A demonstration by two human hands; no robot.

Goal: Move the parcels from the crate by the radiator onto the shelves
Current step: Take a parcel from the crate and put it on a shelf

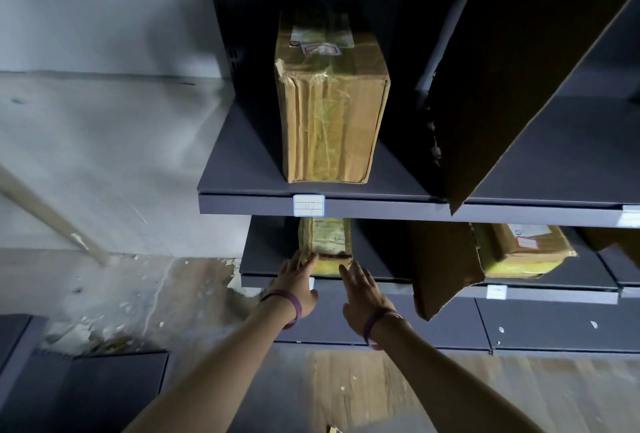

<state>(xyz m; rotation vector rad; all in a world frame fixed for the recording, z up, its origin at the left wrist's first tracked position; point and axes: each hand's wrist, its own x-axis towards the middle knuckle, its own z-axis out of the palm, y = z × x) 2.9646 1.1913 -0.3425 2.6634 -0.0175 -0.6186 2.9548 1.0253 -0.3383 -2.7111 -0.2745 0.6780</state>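
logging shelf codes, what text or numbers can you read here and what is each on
"07", handwritten, faint: white label on the upper shelf front edge.
Stickers on the big parcel: too blurred to read.
Print on the small parcel: too blurred.
Red-bordered sticker on the right parcel: too small.
White tag on the lower shelf edge: nothing legible.

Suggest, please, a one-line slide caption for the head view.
Left hand and right hand, fingers straight, at a small parcel on the lower shelf, below a larger parcel.
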